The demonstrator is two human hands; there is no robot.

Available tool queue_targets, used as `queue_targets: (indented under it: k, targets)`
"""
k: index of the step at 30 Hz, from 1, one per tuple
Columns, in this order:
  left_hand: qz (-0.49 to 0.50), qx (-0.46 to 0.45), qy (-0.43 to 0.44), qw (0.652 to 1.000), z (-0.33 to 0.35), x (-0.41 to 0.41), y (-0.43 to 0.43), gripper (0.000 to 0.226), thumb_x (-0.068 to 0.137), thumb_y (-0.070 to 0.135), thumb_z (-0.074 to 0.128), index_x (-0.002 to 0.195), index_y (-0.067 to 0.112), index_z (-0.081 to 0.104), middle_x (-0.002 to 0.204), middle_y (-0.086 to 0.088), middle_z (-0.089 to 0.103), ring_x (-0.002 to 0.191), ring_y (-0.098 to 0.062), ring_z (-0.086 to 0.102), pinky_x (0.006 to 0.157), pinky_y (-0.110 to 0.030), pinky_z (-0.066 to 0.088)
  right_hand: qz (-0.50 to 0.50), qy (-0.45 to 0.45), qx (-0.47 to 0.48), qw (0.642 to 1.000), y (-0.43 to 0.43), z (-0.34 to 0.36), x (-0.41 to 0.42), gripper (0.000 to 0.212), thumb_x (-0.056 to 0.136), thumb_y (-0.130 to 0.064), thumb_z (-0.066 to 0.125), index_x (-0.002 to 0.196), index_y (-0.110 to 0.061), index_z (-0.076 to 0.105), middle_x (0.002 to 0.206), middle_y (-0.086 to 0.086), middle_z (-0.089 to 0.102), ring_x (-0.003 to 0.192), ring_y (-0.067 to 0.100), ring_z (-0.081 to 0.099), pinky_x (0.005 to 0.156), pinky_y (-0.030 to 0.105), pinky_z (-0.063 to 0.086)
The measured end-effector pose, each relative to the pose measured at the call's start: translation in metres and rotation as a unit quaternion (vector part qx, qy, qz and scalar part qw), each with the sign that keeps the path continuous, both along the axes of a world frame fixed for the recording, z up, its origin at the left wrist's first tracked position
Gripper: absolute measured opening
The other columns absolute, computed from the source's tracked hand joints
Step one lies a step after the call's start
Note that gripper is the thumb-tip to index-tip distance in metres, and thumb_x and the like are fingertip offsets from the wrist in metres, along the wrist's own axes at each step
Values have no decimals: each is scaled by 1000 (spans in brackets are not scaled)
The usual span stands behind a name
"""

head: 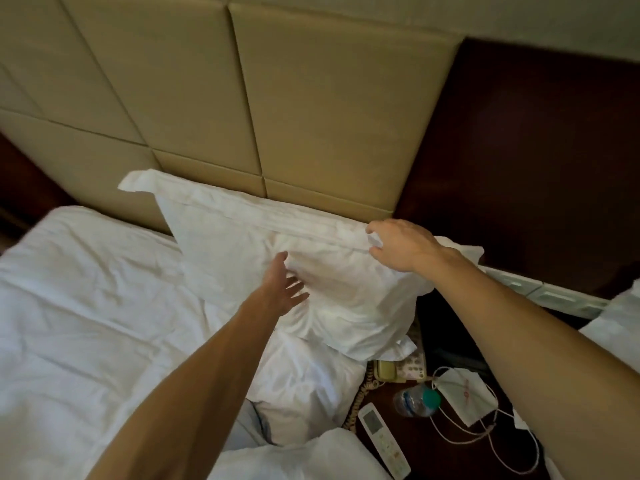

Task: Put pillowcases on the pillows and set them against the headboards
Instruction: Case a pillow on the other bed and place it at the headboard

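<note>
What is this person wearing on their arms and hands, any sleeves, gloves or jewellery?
Nothing that shows. The left arm and right arm are bare along all that is in view, with no sleeve edge. The left hand and right hand have no gloves, and no watch, bracelet or ring is visible.

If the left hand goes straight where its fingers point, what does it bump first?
Probably the white pillow, right ahead of the open left hand. Depth is unclear, so it may already touch it.

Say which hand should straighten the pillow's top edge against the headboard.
Right. The right hand pinches the pillow at that edge; the left hand is open, lower down at mid-pillow.
</note>
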State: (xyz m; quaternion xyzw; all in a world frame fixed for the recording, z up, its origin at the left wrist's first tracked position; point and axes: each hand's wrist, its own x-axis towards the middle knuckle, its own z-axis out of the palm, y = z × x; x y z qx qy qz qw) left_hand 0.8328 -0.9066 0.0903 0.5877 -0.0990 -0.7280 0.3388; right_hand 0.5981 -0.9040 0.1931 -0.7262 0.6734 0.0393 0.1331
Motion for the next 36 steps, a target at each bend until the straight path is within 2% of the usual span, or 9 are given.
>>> queue_targets:
  k: [3, 8, 11, 13, 16, 18, 25, 29, 36]
  targets:
    - [-24, -72, -42, 996, 13, 28, 20, 43, 95, 47, 54, 128, 19, 53, 126, -7, 59, 115, -26, 59, 101, -48, 48, 13, -40, 35, 999, 12, 3, 18, 47, 95, -36, 51, 141, -27, 46, 143, -2, 51, 129, 23, 48, 97, 38, 45]
    - [-37, -127, -155, 979, 38, 73, 58, 41, 95, 41, 56, 130, 20, 59, 123, -4, 64, 110, -24, 63, 101, -45, 49, 71, -9, 110, 991, 34, -5, 47, 48, 95, -40, 53, 141, -28, 45, 144, -1, 49, 123, 21, 52, 95, 37, 46]
    - [-87, -157, -265, 947, 56, 100, 93, 30, 94, 39, 59, 117, 22, 65, 114, 1, 66, 99, -17, 64, 87, -33, 51, 98, -11, 136, 986, 42, -5, 69, 49, 94, -37, 54, 141, -28, 45, 142, -1, 50, 119, 21, 54, 93, 35, 47]
    - [-116, -166, -313, 928, 60, 121, 119, 31, 96, 36, 57, 121, 20, 65, 115, -1, 65, 101, -17, 62, 81, -29, 48, 116, -16, 156, 981, 49, -5, 89, 49, 93, -38, 55, 141, -28, 45, 143, 0, 49, 120, 22, 53, 92, 35, 47]
    - [-117, -142, -355, 916, 59, 154, 157, 43, 97, 35, 57, 135, 16, 58, 133, -4, 61, 120, -21, 57, 105, -38, 45, 138, -22, 178, 974, 61, -9, 121, 50, 93, -40, 56, 140, -26, 47, 142, 1, 49, 120, 24, 53, 93, 36, 46]
    - [-141, -116, -381, 906, 56, 178, 182, 47, 97, 36, 57, 139, 16, 54, 140, -5, 57, 124, -22, 55, 108, -38, 42, 151, -19, 180, 972, 69, -14, 144, 50, 94, -36, 56, 141, -24, 46, 143, 3, 50, 122, 25, 53, 94, 36, 45]
    - [-314, -42, -584, 747, 28, 273, 287, 66, 96, 48, 54, 151, 19, 33, 148, -11, 48, 132, -29, 49, 110, -42, 39, 193, -41, 211, 957, 152, -53, 207, 48, 95, -39, 52, 141, -26, 46, 144, 2, 49, 123, 24, 52, 98, 39, 46]
    - [-344, 6, -576, 742, 7, 298, 354, 66, 97, 44, 54, 150, 12, 35, 150, -14, 46, 136, -29, 44, 112, -38, 35, 205, -23, 227, 952, 217, -63, 207, 48, 96, -38, 50, 142, -25, 45, 141, 2, 52, 119, 22, 55, 90, 34, 44]
    - [-333, 4, -577, 746, -11, 292, 504, 67, 90, 53, 51, 147, 19, 40, 145, -13, 50, 131, -32, 49, 108, -46, 41, 211, 2, 274, 938, 344, -70, 219, 50, 95, -35, 53, 142, -21, 46, 142, 4, 51, 123, 23, 53, 98, 35, 45]
